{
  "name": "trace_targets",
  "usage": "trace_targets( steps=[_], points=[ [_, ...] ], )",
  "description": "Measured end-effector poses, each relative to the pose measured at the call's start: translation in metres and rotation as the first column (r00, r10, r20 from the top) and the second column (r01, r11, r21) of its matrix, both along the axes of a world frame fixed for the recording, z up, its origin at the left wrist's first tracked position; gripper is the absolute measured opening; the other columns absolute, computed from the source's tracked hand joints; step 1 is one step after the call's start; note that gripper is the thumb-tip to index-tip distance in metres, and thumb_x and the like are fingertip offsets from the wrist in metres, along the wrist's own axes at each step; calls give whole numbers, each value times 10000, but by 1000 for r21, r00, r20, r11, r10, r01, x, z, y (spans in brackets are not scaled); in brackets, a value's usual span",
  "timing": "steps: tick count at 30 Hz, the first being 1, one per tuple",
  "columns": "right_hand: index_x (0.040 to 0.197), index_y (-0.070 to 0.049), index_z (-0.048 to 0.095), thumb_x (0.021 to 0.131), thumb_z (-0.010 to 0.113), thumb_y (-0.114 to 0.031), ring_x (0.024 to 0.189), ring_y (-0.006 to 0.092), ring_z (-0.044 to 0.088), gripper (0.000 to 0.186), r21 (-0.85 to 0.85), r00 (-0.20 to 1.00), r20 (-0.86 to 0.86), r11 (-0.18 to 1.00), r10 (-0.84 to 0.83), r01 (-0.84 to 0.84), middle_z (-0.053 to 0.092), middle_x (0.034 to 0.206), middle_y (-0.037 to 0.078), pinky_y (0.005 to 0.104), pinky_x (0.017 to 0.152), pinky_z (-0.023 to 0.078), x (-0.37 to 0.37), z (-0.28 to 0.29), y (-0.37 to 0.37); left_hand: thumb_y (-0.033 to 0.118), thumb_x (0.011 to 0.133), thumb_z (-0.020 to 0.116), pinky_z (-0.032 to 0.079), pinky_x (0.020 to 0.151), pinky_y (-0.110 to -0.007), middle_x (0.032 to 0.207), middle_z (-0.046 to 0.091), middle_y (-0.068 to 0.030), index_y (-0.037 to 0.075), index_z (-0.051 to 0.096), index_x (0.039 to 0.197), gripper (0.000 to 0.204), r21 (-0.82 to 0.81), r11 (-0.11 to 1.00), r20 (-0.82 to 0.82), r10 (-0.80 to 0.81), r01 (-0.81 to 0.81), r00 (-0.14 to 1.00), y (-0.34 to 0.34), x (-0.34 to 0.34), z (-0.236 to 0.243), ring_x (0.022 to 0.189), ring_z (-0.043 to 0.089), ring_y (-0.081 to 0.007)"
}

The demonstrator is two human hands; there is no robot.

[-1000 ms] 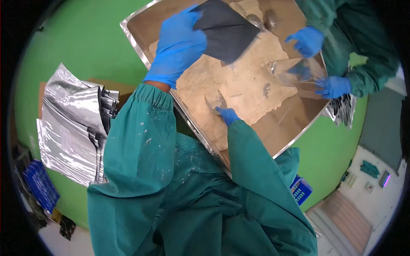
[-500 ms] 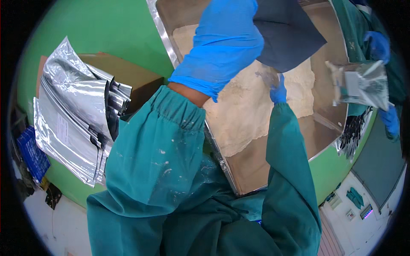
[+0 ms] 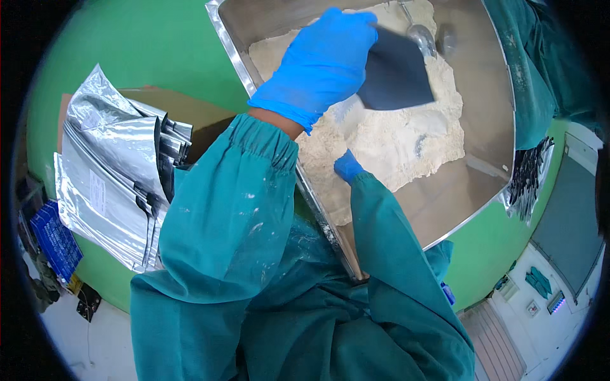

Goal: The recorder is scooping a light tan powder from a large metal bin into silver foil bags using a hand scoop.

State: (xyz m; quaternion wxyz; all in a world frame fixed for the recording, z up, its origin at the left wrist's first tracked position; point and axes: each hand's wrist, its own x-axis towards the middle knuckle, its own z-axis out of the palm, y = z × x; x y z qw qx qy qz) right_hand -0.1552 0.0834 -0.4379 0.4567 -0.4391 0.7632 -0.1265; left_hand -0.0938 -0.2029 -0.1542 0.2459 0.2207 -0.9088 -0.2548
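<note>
My left hand [image 3: 321, 63], in a blue glove, grips the upper edge of a dark grey bag [image 3: 397, 76]. The bag hangs over a metal tray [image 3: 486, 120] holding a layer of cream-coloured powder [image 3: 435, 143]. Lower down, my right hand [image 3: 348, 166], also gloved in blue, is closed low over the powder near the tray's left side. A pale, motion-smeared shape in front of its fingers looks like a scoop [image 3: 347, 117]. Another shiny scoop [image 3: 422, 38] lies on the powder at the far side, beyond the bag.
Silver foil bags [image 3: 111, 159] lean in a cardboard box [image 3: 206, 127] on the green table [image 3: 159, 51] at left. A co-worker's green sleeve [image 3: 534, 76] borders the tray's right side. More bags [image 3: 530, 178] lie beyond its right corner.
My right hand has moved left and lower, away from the dark bag. My left hand has shifted slightly left with the bag. The co-worker's hands and the filled clear bag have left view.
</note>
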Motion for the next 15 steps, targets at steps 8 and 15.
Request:
trace_targets(
  steps=[8,15],
  points=[
    [1385,-23,353,909,459,-141,1276,264,397,502,-84,920,79,922,385,-378,409,1399,159,309,1077,294,-63,167,16,112,832,531,533,602,-440,942,564,-166,78,604,1016,201,-57,998,320,51,-35,946,30,-4,-33,706,628,-350],
    [1378,-2,356,895,503,-173,1204,183,446,534,232,963,224,968,-148,95,468,1340,137,294,1003,366,-108,313,-6,106,816,538,513,495,-410,860,548,-155,16,592,978,193,-59,998,255,-14,30,967,67,-8,-44,603,618,-312]
  ],
)
